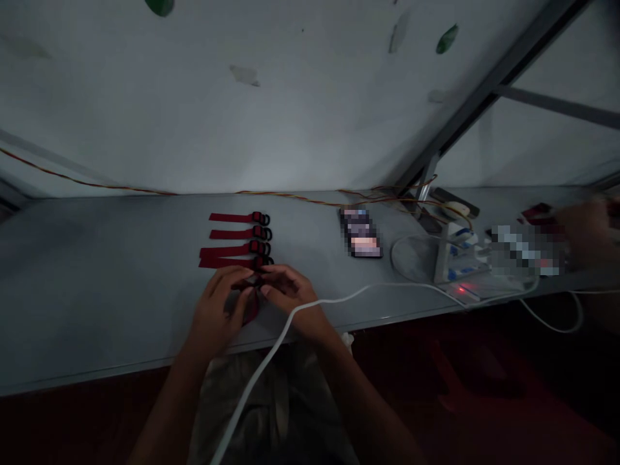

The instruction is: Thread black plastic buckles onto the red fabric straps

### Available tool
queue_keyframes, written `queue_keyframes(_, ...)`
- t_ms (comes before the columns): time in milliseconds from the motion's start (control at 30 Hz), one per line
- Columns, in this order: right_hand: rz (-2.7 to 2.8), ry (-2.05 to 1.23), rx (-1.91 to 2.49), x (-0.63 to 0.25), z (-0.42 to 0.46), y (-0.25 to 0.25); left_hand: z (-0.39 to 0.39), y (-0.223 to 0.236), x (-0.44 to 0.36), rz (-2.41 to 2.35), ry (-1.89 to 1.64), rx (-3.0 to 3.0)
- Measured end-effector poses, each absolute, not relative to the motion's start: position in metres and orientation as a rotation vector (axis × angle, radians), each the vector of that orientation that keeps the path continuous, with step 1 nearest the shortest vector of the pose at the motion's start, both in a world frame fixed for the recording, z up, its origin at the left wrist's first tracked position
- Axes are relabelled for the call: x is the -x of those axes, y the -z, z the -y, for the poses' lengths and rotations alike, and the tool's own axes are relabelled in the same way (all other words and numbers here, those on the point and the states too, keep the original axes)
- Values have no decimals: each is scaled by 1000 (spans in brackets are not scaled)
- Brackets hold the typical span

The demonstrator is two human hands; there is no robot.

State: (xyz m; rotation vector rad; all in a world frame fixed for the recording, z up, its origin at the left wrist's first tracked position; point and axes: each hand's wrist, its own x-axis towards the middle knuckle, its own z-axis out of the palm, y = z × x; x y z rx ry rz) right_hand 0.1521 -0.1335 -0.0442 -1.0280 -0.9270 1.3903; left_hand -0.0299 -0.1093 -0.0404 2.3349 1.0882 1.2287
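We find the left hand (216, 310) and right hand (290, 297) half closed, fingertips pinching a red webbing strap (250, 305) above the desk (97, 278) near its front edge, its tail hanging toward the person. We judge it light and limp, best taken near the buckle end. Four like straps (235, 240) lie parallel beyond it, long axes crosswise, black buckles (260, 232) pointing right.

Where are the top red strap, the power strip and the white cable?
Top red strap (232, 217): head view, webbing.
Power strip (458, 258): head view, casing.
White cable (339, 294): head view, middle stretch.
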Motion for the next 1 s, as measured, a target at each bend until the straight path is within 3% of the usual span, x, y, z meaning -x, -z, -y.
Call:
queue_keyframes(367,897,-1354,1079,-155,131,48,104,41,35,-1205,-1183,-2123)
queue_keyframes(833,950,-1588,1010,-163,130,43,107,34,38,-944,-1099,-2025)
queue_keyframes(1000,907,-1481,1034,-160,131,43,104,31,35,-894,-1046,-1994)
